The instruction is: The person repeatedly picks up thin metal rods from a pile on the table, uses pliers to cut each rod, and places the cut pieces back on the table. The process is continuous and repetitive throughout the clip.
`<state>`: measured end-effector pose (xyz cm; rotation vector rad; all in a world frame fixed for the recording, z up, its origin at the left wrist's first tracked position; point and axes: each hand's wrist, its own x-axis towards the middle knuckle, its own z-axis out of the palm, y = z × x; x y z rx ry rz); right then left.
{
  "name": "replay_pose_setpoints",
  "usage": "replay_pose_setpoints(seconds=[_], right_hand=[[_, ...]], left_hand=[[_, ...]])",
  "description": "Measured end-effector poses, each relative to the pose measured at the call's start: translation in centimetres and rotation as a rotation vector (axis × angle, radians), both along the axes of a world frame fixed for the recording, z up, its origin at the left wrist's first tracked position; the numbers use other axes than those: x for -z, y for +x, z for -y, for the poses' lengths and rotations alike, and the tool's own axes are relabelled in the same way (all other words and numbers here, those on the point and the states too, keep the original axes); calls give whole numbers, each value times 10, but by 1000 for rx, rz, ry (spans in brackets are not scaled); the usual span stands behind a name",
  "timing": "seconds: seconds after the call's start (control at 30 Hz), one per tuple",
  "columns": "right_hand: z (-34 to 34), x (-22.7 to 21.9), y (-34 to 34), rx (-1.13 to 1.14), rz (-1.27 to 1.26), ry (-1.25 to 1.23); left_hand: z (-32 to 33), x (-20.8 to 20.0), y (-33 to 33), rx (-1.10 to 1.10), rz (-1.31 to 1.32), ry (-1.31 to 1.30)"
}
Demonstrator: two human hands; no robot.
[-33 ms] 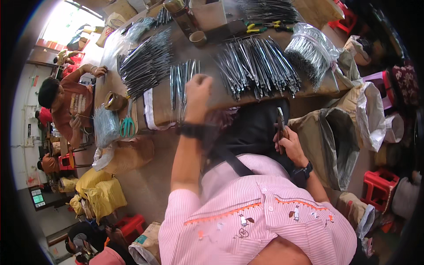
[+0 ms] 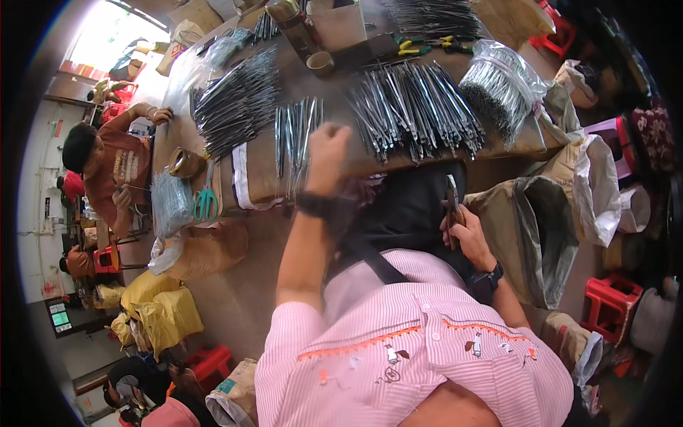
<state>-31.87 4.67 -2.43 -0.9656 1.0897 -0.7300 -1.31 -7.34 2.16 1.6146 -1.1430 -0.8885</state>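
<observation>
My left hand (image 2: 329,151) is over the near edge of the table, fingers curled and slightly blurred. Whatever it may hold is hidden. Just left of it lies a small row of thin metallic strips (image 2: 292,135). To its right spreads a larger pile of dark, shiny strips (image 2: 416,107), their ends toward me. Above my lap my right hand (image 2: 471,235) is closed around the handles of a pair of pliers (image 2: 452,196), jaws pointing up toward the table.
Another dark strip pile (image 2: 238,99) and a plastic-wrapped bundle (image 2: 498,82) flank the work area. Farther back are a tape roll (image 2: 320,63), a thermos (image 2: 290,25) and yellow-handled pliers (image 2: 413,47). Teal scissors (image 2: 205,203) hang at the left. An open sack (image 2: 544,242) stands right; a co-worker (image 2: 117,167) sits left.
My left hand has shifted slightly to the right, away from the small row of strips. My right hand and the pliers stay in place.
</observation>
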Motion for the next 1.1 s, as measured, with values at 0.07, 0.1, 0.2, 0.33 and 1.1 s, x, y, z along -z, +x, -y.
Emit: replay_pose_setpoints(seconds=[0.07,0.1,0.2,0.33,1.1], right_hand=[[0,-3,-1,21,31,-26],[0,-5,-3,33,33,-23],[1,-9,-8,105,47,-1],[4,-10,-27,210,56,0],[147,21,-112,803,54,-160]], left_hand=[[14,39,-8,22,-26,104],[20,51,-11,58,-20,93],[32,67,-19,115,-69,177],[35,62,-13,203,-228,226],[-45,9,5,147,-1025,323]])
